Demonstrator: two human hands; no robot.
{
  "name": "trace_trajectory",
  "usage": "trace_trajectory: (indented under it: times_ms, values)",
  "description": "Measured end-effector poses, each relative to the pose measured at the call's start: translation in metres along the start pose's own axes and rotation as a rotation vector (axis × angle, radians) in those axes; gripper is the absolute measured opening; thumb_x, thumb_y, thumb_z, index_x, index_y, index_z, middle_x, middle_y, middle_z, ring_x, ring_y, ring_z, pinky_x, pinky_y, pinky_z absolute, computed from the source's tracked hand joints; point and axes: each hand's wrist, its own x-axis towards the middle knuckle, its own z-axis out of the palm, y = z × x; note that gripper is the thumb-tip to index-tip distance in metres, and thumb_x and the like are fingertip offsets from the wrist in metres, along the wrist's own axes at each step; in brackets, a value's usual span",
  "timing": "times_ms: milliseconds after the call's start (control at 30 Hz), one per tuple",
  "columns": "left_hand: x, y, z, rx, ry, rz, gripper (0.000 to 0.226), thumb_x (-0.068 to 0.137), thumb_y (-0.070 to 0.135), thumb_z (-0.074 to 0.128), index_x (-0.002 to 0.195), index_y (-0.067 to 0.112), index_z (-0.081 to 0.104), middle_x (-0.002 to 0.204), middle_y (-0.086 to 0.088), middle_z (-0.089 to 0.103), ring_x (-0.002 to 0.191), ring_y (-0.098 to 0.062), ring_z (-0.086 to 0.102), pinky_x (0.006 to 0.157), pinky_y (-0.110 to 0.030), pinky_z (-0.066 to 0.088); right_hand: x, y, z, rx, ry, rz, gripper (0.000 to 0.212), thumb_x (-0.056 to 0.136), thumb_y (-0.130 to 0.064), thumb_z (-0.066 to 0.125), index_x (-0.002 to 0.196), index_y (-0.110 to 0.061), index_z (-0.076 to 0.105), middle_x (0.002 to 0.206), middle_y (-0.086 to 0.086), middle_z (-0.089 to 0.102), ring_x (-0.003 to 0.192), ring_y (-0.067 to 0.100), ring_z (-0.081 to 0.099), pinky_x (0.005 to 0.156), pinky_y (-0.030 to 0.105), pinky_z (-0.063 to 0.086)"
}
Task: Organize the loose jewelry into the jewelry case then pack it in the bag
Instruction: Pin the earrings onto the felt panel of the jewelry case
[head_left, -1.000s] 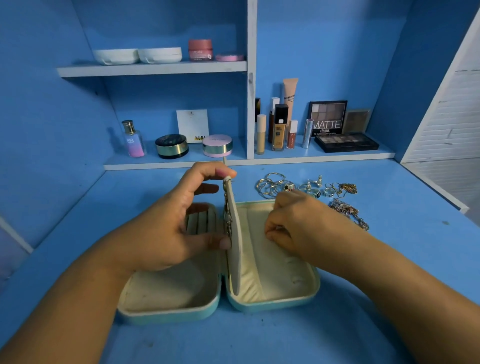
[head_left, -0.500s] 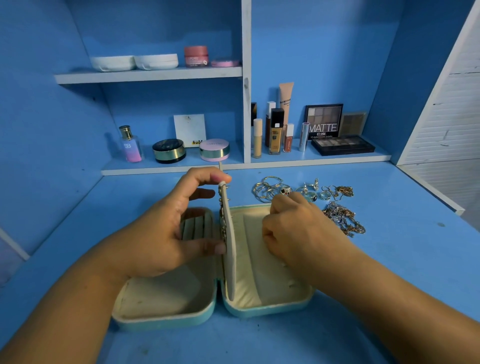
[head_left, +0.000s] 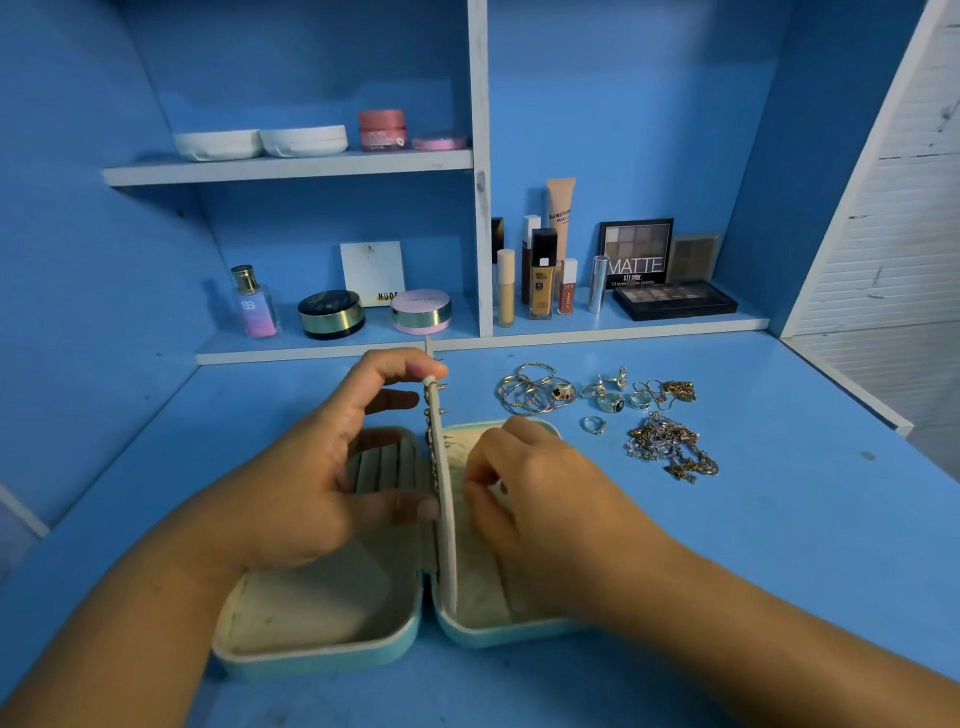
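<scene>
A pale green jewelry case (head_left: 317, 652) lies open on the blue table, cream inside. Its middle flap (head_left: 445, 519) stands upright, with earrings pinned along its left face. My left hand (head_left: 311, 467) holds the flap, index finger on its top end and thumb against its left side. My right hand (head_left: 524, 488) sits over the right half of the case, fingertips pinched close to the flap's right face; what they pinch is too small to see. Loose hoops (head_left: 527, 395), rings (head_left: 608, 397) and tangled chains (head_left: 670, 449) lie on the table behind the case to the right.
A low shelf (head_left: 571, 332) at the back carries a perfume bottle (head_left: 254, 304), compacts, foundation bottles and eyeshadow palettes (head_left: 672, 299). An upper shelf holds white dishes and a pink jar. A white slatted panel (head_left: 904, 208) stands at the right.
My right hand has drawn slightly nearer to the flap, fingers still pinched. The left hand keeps its hold on the flap. The view has shifted a little.
</scene>
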Motion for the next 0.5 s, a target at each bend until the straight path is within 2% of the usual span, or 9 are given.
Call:
trace_trajectory:
  times_ms: [100, 267, 367, 500]
  values:
    - [0.0, -0.001, 0.0, -0.025, 0.0, -0.009, 0.081, 0.055, 0.062, 0.083, 0.124, 0.053, 0.042, 0.13, 0.023, 0.049, 0.128, -0.015, 0.05, 0.101, -0.042, 0.049, -0.008, -0.012, 0.0, 0.214, 0.016, 0.017, 0.012, 0.096, -0.026, 0.046, 0.097, -0.018, 0.055, 0.095, -0.003, 0.056, 0.082, 0.014, 0.05, 0.07, 0.026, 0.039]
    - [0.001, 0.001, 0.0, -0.003, -0.001, 0.032, 0.076, 0.06, 0.062, 0.081, 0.123, 0.052, 0.041, 0.133, 0.023, 0.046, 0.133, -0.016, 0.045, 0.106, -0.043, 0.042, -0.009, -0.003, 0.0, 0.423, -0.04, 0.164, 0.012, 0.096, -0.025, 0.048, 0.085, -0.023, 0.054, 0.063, -0.009, 0.052, 0.057, 0.004, 0.047, 0.054, 0.016, 0.039]
    - [0.001, 0.002, 0.0, 0.016, -0.001, 0.041, 0.074, 0.062, 0.057, 0.081, 0.124, 0.052, 0.04, 0.133, 0.021, 0.046, 0.133, -0.015, 0.043, 0.107, -0.044, 0.042, -0.007, 0.003, -0.002, 0.604, -0.093, 0.273, 0.019, 0.097, -0.023, 0.049, 0.079, -0.023, 0.052, 0.061, -0.009, 0.053, 0.052, 0.001, 0.044, 0.054, 0.013, 0.037]
    - [0.001, 0.0, -0.001, 0.028, 0.006, 0.053, 0.073, 0.064, 0.043, 0.082, 0.124, 0.051, 0.039, 0.132, 0.02, 0.046, 0.133, -0.016, 0.043, 0.106, -0.045, 0.043, -0.006, 0.002, 0.0, 0.805, -0.184, 0.316, 0.019, 0.097, -0.017, 0.049, 0.079, -0.017, 0.054, 0.066, -0.001, 0.057, 0.061, 0.009, 0.051, 0.065, 0.021, 0.046]
